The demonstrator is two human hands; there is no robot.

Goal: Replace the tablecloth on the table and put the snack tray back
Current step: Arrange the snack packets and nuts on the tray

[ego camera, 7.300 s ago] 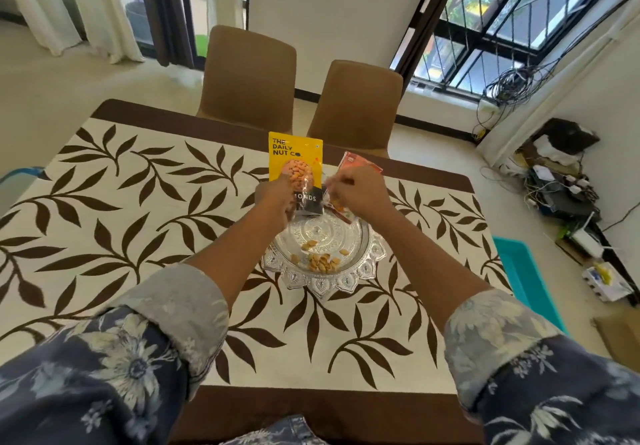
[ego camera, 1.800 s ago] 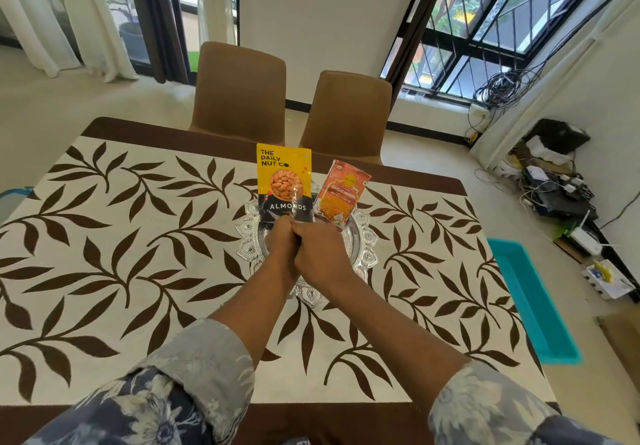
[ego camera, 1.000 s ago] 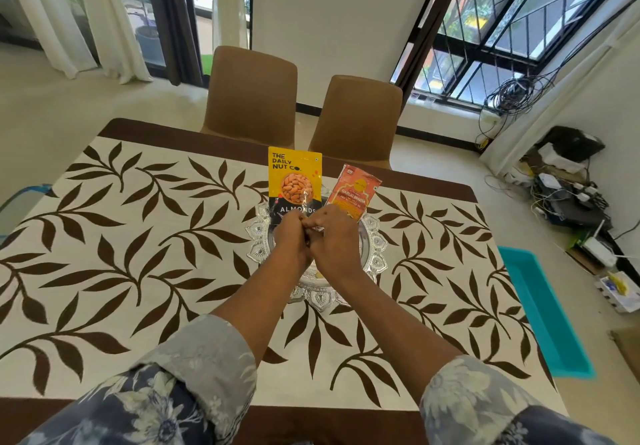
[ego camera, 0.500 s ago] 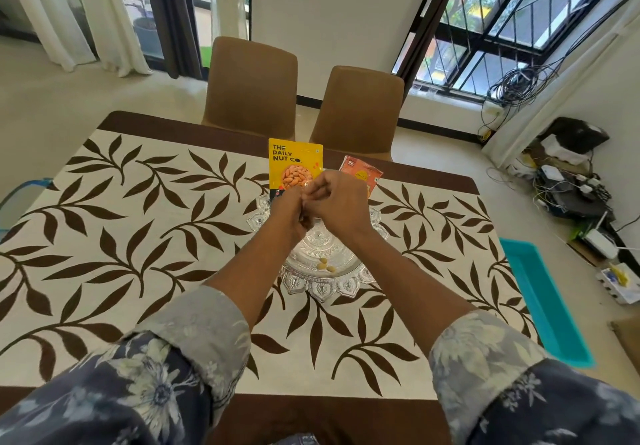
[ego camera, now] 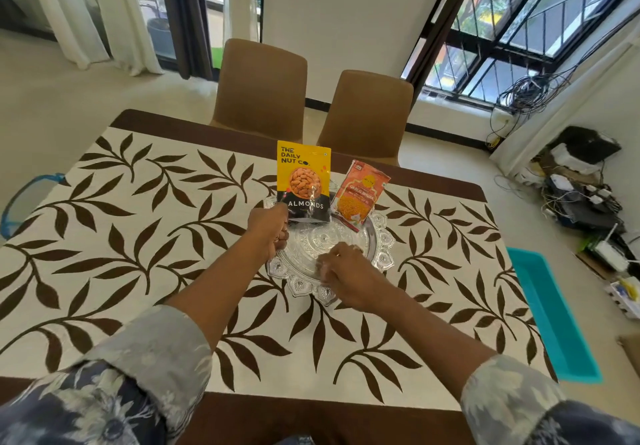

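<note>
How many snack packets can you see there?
2. The yellow almonds packet stands at the glass tray's far edge; the orange packet leans just right of it. No others show.

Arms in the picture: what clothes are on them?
Long sleeves of dark navy cloth printed with pale grey flowers: left sleeve, right sleeve. Both cuffs are rolled back, showing a lighter grey inside with faint flowers. Below the cuffs the arms are bare; no watch shows.

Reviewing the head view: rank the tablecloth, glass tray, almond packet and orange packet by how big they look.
1. tablecloth, by far the largest
2. tray
3. almond packet
4. orange packet, somewhat smaller than the almond one. The two stand side by side, so nearness hardly matters.
</note>
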